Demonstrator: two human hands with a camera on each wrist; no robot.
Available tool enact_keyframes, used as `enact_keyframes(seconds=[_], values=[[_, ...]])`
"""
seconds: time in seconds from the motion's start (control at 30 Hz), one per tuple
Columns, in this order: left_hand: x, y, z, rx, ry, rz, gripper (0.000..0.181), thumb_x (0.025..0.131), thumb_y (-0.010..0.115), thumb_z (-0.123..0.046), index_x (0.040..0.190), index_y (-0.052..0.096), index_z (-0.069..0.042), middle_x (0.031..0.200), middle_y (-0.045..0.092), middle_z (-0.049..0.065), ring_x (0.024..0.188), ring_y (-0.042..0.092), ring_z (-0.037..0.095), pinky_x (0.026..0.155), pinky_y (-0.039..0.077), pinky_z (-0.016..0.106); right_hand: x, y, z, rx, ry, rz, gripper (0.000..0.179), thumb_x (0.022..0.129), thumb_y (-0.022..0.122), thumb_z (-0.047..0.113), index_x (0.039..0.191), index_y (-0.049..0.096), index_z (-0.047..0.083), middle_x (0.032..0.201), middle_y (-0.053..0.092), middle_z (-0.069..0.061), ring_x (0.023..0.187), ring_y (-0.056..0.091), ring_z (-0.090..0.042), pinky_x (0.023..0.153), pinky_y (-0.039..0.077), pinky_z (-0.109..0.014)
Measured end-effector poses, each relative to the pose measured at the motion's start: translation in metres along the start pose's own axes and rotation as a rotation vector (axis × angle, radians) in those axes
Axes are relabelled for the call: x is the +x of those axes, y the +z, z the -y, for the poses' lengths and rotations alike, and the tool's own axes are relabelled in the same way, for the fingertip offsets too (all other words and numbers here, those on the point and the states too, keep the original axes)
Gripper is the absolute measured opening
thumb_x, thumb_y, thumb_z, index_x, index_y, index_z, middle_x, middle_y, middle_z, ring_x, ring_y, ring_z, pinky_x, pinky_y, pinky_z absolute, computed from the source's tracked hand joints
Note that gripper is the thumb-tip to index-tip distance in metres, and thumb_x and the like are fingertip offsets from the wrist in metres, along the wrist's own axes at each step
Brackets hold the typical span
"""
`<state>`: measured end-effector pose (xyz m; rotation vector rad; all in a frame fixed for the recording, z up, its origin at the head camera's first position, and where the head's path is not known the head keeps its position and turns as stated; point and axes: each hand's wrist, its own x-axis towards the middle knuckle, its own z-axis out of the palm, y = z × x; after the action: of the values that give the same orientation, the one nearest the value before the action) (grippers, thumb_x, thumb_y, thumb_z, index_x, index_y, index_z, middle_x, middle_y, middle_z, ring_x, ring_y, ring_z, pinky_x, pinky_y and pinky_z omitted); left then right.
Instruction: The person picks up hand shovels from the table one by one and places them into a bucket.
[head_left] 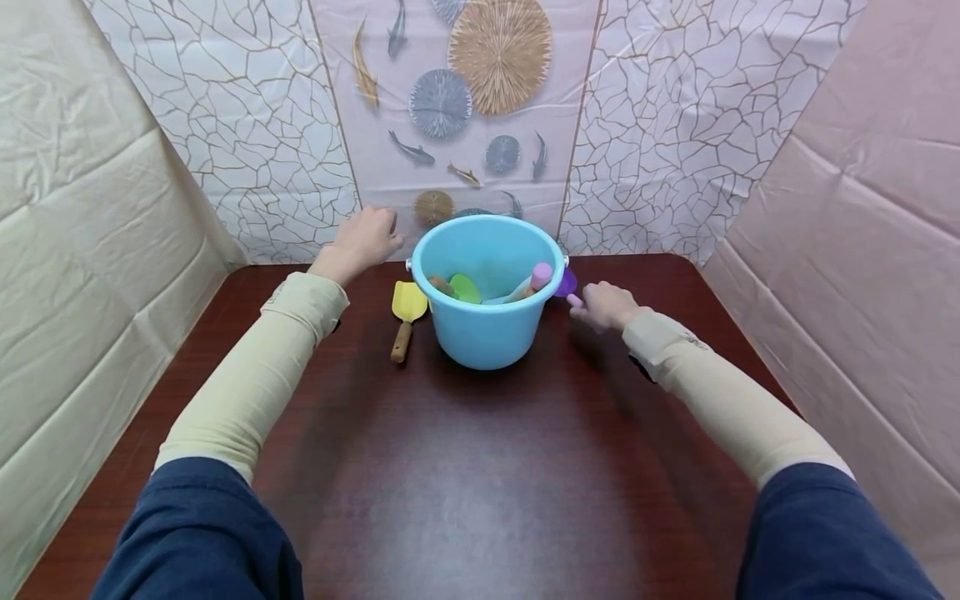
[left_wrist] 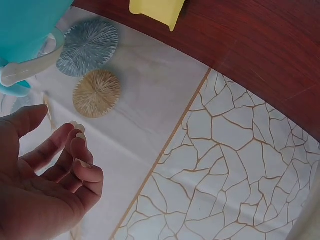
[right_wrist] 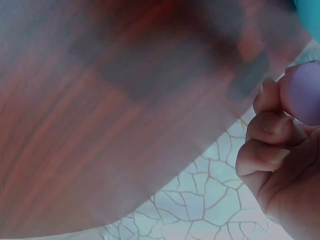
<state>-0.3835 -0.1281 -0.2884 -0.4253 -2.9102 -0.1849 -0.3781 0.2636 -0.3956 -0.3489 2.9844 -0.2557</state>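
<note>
- And here's the right hand (head_left: 606, 307), off the bucket's right side, fingers curled around the lilac handle of a purple shovel (head_left: 567, 283)!
- That shovel's blade points at the bucket, partly hidden behind it; whether the two touch, I can't tell.
- Over on the other side, the left hand (head_left: 367, 236) hovers beyond the table's far edge, near the bucket's left rim, fingers loosely bent, thumb apart, nothing in its grasp.
- Centre stage, the light blue bucket (head_left: 486, 337) stands upright on the dark red-brown table (head_left: 480, 467), toward the far edge.
- Look inside: a rounded green piece (head_left: 466, 288) on the left with a brown piece (head_left: 441, 285) beside it, and a pink-purple knob (head_left: 542, 273) by the right wall; their lower parts are out of sight.
- Just left of the bucket lies a yellow shovel (head_left: 408, 302), wooden handle towards the person.
- Behind it all hangs a patterned cloth (head_left: 262, 125), gold crackle lines on white.
</note>
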Motion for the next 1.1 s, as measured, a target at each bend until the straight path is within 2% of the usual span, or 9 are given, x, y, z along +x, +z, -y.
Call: enact_keyframes(seconds=[0.17, 0.33, 0.63, 0.8, 1.1], values=[[-0.001, 0.001, 0.0, 0.002, -0.011, 0.028, 0.017, 0.094, 0.049, -0.019, 0.09, 0.054, -0.004, 0.083, 0.058, 0.013, 0.07, 0.056, 0.027, 0.06, 0.045, 0.039, 0.002, -0.01, -0.001, 0.013, 0.0, -0.034, 0.037, 0.093, 0.053, 0.033, 0.068, 0.058, 0.007, 0.058, 0.058, -0.007, 0.053, 0.055, -0.02, 0.05, 0.041, -0.031], [0.001, 0.002, 0.003, 0.005, -0.025, 0.05, 0.017, 0.094, 0.048, -0.02, 0.091, 0.054, -0.004, 0.085, 0.059, 0.013, 0.073, 0.056, 0.028, 0.062, 0.045, 0.04, 0.003, -0.02, -0.003, 0.008, -0.011, -0.07, 0.038, 0.092, 0.054, 0.033, 0.064, 0.055, 0.008, 0.056, 0.052, -0.005, 0.054, 0.052, -0.02, 0.05, 0.04, -0.03], [-0.002, 0.002, 0.011, 0.001, -0.022, 0.043, 0.02, 0.094, 0.047, -0.02, 0.093, 0.054, -0.002, 0.086, 0.059, 0.015, 0.076, 0.055, 0.029, 0.067, 0.046, 0.043, 0.002, -0.039, -0.003, -0.028, -0.02, -0.116, 0.043, 0.093, 0.05, 0.037, 0.058, 0.05, 0.011, 0.052, 0.046, -0.002, 0.05, 0.048, -0.019, 0.046, 0.037, -0.03], [-0.003, 0.003, 0.014, 0.002, -0.03, 0.036, 0.023, 0.094, 0.046, -0.021, 0.096, 0.056, -0.001, 0.09, 0.061, 0.016, 0.077, 0.056, 0.03, 0.069, 0.048, 0.045, 0.002, -0.047, -0.003, -0.038, -0.008, -0.124, 0.043, 0.09, 0.051, 0.037, 0.056, 0.054, 0.011, 0.052, 0.051, -0.003, 0.053, 0.051, -0.02, 0.046, 0.038, -0.032], [-0.005, 0.003, 0.02, -0.015, -0.056, 0.053, 0.028, 0.096, 0.046, -0.023, 0.105, 0.056, 0.001, 0.099, 0.063, 0.02, 0.085, 0.06, 0.033, 0.072, 0.049, 0.047, 0.001, -0.063, -0.002, -0.049, -0.002, -0.164, 0.036, 0.088, 0.054, 0.037, 0.064, 0.056, 0.01, 0.057, 0.051, -0.003, 0.057, 0.05, -0.02, 0.048, 0.037, -0.031]])
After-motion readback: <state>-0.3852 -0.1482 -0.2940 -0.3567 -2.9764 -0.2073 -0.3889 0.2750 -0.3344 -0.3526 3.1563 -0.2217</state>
